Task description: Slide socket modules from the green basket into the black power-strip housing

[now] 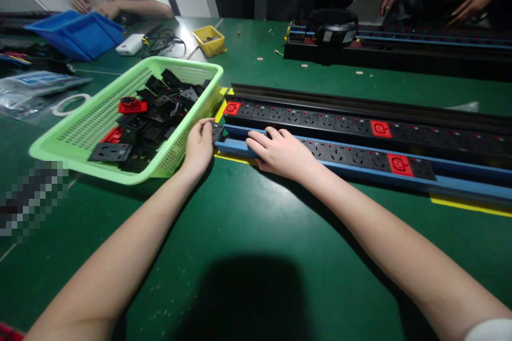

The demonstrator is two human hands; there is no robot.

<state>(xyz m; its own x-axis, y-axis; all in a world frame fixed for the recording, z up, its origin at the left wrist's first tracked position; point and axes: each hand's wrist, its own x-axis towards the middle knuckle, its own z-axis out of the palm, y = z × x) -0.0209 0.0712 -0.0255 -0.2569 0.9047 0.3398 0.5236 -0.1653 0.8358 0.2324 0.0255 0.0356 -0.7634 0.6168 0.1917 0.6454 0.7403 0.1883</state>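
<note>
Where the right hand presses — socket strip beneath.

Long blue socket strip lies flat beside the green basket.

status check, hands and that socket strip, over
Left hand at the near blue rail's end, fingertips on a black socket module. Right hand flat on the long blue-railed socket strip. Green plastic basket of modules beside left hand.
</note>
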